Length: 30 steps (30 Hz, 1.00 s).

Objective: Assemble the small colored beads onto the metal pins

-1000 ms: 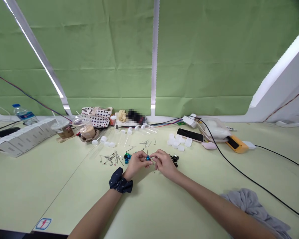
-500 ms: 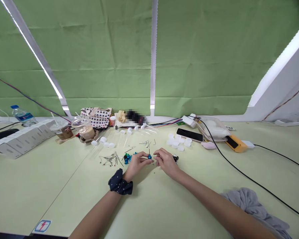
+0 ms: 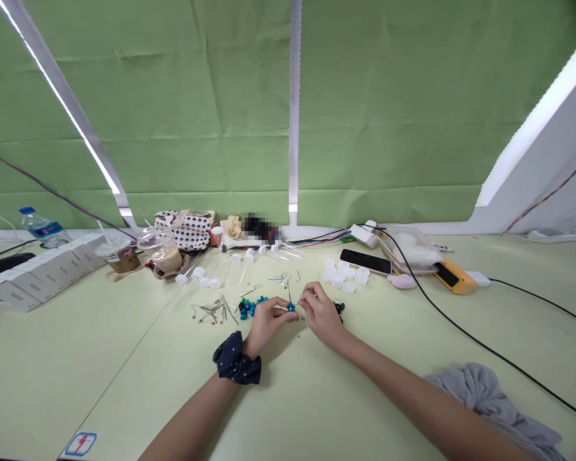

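Between the thumb and fingers of my left hand point(image 3: 270, 322) is a small shiny blue bead-like piece point(image 3: 291, 308), with a thin metal pin rising from it. My right hand point(image 3: 322, 314) is closed in a pinch just to the right of the blue piece; what its fingertips hold is too small to make out. Behind my left hand lies a cluster of blue and green pieces point(image 3: 246, 306). Farther left are scattered metal pins point(image 3: 216, 312). Black pieces point(image 3: 338, 308) lie partly hidden behind my right hand.
White round caps point(image 3: 338, 279) lie near a phone point(image 3: 366, 260). Clear tubes point(image 3: 225, 270) and drink cups point(image 3: 166, 255) stand or lie at the back left. A black cable point(image 3: 454, 317) crosses the right side, past a yellow device point(image 3: 455, 277). Grey cloth point(image 3: 480, 390) lies front right.
Both hands and the blue piece have shifted very slightly right in view. My right fingertips are a little higher beside the piece; the left hand keeps its hold.
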{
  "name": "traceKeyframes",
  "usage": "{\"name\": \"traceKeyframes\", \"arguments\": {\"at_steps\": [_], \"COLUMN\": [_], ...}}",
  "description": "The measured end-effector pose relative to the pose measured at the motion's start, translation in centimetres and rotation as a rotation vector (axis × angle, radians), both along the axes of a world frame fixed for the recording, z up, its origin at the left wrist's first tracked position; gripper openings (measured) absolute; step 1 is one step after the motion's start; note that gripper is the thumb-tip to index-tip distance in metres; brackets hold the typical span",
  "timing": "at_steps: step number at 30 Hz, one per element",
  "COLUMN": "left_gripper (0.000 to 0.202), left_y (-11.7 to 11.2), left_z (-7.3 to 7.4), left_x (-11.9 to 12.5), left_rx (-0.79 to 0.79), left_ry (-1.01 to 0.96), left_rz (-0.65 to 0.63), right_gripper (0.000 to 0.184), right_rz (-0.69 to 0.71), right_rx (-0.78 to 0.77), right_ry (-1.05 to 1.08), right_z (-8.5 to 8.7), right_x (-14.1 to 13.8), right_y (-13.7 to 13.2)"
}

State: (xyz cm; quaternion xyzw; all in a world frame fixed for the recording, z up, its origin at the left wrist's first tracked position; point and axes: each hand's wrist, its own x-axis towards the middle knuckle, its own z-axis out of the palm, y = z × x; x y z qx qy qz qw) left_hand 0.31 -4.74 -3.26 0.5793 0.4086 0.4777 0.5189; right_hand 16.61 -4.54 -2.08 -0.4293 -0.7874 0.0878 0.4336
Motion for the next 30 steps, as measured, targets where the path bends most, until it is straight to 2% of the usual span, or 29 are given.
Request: {"name": "traceKeyframes", "arguments": {"at_steps": [5,10,14,18,23,30], "left_gripper": [0.029,0.028,0.027,0.028,0.028,0.030], "left_y": [-0.1,-0.3,-0.4,-0.3,0.1,0.2], "left_z": [0.1,0.6,0.8,0.4,-0.4,-0.4], "left_x": [0.2,0.3,0.3,0.3,0.1,0.0], "left_rx": [0.004,0.004,0.011,0.003,0.016,0.023], "left_ry": [-0.034,-0.013,0.016,0.012,0.027,0.034], "left_rz": [0.003,0.038,0.043,0.021,0.013,0.025], "right_gripper": [0.019,0.020,0.021,0.022,0.010,0.011], "right_rz": [-0.066,-0.071,0.009,0.113,0.229,0.192], "right_rx": [0.054,0.022,-0.041,-0.088,-0.102,-0.076], "right_ry": [-0.056,-0.033,0.049,0.155,0.168,0.180], "right_z": [0.1,0.0,-0.3,-0.2,0.0,-0.7], "right_x": [-0.2,-0.4,-0.6,-0.7,-0.3,-0.3], "right_y": [0.0,0.3,0.5,0.4,0.2,0.4]}}
